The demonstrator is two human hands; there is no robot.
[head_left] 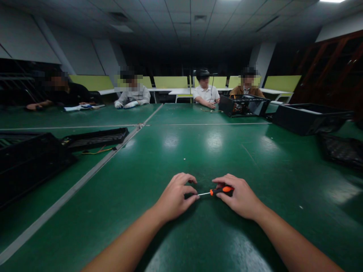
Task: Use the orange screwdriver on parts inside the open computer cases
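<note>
An orange and black screwdriver (pixel 222 190) lies level just above or on the green table (pixel 181 147), its thin metal shaft pointing left. My right hand (pixel 239 194) is closed round its handle, thumb below and fingers above. The tip end of the shaft is at my left hand (pixel 180 194), where the thumb and index finger pinch it; something dark shows between those fingers. The other fingers of my left hand are curled loosely.
At left stand a large black case (pixel 31 166) and a black panel (pixel 98 139) with thin wires. An opened computer case (pixel 244 105), a black box (pixel 309 118) and a dark grille (pixel 340 150) are at right. Several people sit across the table.
</note>
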